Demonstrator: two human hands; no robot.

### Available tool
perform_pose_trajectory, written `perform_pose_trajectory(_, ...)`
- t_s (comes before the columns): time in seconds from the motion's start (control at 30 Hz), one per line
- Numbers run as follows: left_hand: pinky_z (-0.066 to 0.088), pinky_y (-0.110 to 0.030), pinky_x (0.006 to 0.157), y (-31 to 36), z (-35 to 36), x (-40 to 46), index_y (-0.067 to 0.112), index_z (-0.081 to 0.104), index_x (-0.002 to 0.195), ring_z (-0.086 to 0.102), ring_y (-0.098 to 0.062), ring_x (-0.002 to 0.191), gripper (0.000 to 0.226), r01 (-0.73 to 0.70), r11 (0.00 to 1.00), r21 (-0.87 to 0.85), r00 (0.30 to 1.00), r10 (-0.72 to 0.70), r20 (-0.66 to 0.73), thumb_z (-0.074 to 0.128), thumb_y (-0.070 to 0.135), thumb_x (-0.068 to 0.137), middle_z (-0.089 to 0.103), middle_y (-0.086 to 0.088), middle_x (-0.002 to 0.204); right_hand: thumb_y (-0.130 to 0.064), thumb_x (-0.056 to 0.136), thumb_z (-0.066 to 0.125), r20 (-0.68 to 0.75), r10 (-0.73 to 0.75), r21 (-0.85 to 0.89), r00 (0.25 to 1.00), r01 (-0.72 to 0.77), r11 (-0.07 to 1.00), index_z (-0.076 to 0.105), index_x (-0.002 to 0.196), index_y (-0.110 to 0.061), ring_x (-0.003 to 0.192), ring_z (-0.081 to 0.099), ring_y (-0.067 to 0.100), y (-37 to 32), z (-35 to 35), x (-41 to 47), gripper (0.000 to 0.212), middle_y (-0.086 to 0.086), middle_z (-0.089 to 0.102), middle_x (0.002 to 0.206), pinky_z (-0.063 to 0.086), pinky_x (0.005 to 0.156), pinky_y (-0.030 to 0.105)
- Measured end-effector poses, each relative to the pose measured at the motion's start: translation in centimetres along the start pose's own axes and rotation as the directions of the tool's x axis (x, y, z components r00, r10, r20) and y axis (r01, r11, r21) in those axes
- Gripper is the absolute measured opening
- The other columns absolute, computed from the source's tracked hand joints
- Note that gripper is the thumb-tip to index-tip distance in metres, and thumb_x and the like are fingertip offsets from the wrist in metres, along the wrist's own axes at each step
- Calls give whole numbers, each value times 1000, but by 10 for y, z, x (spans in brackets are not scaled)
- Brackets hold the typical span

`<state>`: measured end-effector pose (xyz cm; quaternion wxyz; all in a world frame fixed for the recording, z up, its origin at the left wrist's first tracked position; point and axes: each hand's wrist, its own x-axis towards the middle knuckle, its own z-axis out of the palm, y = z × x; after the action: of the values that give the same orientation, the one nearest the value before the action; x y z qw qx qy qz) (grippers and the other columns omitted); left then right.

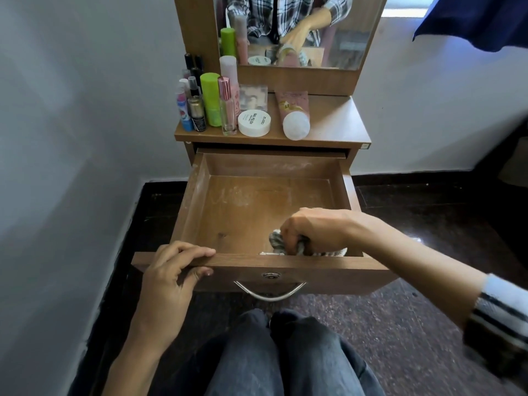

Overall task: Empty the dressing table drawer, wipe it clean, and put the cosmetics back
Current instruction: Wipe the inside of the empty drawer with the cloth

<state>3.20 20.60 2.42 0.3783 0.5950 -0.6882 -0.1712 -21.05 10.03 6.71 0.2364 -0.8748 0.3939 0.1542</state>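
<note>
The wooden drawer (pixel 200 184) is pulled out and holds no cosmetics; pale dust smears mark its floor. My right hand (pixel 314 230) grips a striped grey-and-white cloth (pixel 276 239) against the drawer floor near the front right corner. My left hand (pixel 171 272) holds the drawer's front panel (pixel 328 270) at its left end, fingers curled over the top edge and thumb on the face. The cosmetics stand on the dressing table top (pixel 337 121): a green bottle (pixel 211 98), a pink-capped glass bottle (pixel 227 110), a white round jar (pixel 254 122), a pink tube (pixel 294 115) lying down, several small bottles (pixel 191 110).
A mirror (pixel 314 32) rises behind the table top. A metal handle (pixel 270 292) and a lock hang on the drawer front. White walls close in on the left and behind. My knees (pixel 280 344) are under the drawer, on a dark floor. Blue fabric (pixel 480 21) hangs at the upper right.
</note>
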Motion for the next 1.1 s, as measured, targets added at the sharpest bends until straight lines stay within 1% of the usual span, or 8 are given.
perform_pose_trajectory(0.2, 37, 0, 80, 2, -2, 1, 15, 70, 95, 49, 3, 92, 33, -3, 1000, -5, 1000, 4, 7, 71, -5, 68, 60, 8, 86, 1, 79, 63, 64, 61, -75, 996, -56, 996, 73, 93, -20, 79, 60, 19, 17, -1, -22, 27, -4, 64, 93, 48, 65, 24)
perform_pose_trajectory(0.37, 36, 3, 80, 4, -1, 1, 9, 70, 96, 48, 12, 94, 34, -31, 1000, 2, 999, 31, -5, 71, -9, 67, 58, 9, 86, 1, 75, 63, 89, 130, -56, 987, -126, 991, 60, 63, -32, 62, 54, 7, 25, -2, -31, 35, -19, 51, 71, 41, 48, 14)
perform_pose_trajectory(0.53, 37, 3, 79, 3, -1, 1, 9, 70, 96, 48, 11, 93, 35, -38, 999, -3, 999, 38, -10, 70, -11, 67, 59, 3, 86, 4, 70, 64, -12, 70, -23, 998, -70, 997, 74, 88, -26, 85, 63, 18, 14, 2, -11, 37, -8, 62, 93, 52, 70, 29)
perform_pose_trajectory(0.7, 37, 2, 80, 1, -1, 1, 10, 71, 96, 50, 8, 94, 35, -41, 999, -21, 999, 41, 5, 72, -10, 67, 60, 3, 87, 9, 72, 63, -187, 8, 62, 982, 4, 998, 75, 93, -25, 97, 62, 15, 5, 11, -6, 42, -6, 66, 109, 53, 81, 30)
perform_pose_trajectory(0.8, 35, 2, 83, -1, -8, 3, 17, 70, 98, 48, 9, 98, 31, -28, 999, -24, 999, 29, 16, 72, 8, 68, 59, 14, 92, 3, 77, 66, -318, 8, 70, 948, 15, 997, 75, 97, -23, 113, 51, 14, 9, 1, -12, 34, -1, 53, 126, 47, 86, 21)
perform_pose_trajectory(0.93, 33, 3, 82, -7, -19, 4, 23, 67, 98, 44, 13, 99, 33, 42, 999, -21, 998, -43, -50, 64, 28, 65, 56, 22, 94, -2, 77, 70, -493, 35, 104, 869, 18, 994, 74, 98, -24, 99, 54, 7, 6, -38, -11, 31, -2, 60, 115, 48, 80, 21)
perform_pose_trajectory(1.0, 33, 4, 81, -7, -20, 2, 21, 66, 98, 44, 15, 98, 34, 61, 998, -34, 995, -64, -80, 63, 25, 65, 56, 22, 93, -3, 75, 72, -494, -35, 65, 869, 77, 995, 74, 98, -26, 90, 59, 5, -7, -52, 0, 34, -8, 65, 104, 52, 79, 23)
perform_pose_trajectory(1.1, 34, 2, 82, -8, -18, 0, 20, 65, 100, 45, 13, 96, 35, 62, 997, -44, 994, -66, -89, 65, 21, 65, 58, 27, 85, -2, 77, 68, -306, -135, 7, 942, 144, 990, 71, 104, -31, 93, 64, 10, -37, -52, 30, 40, -8, 69, 107, 54, 80, 26)
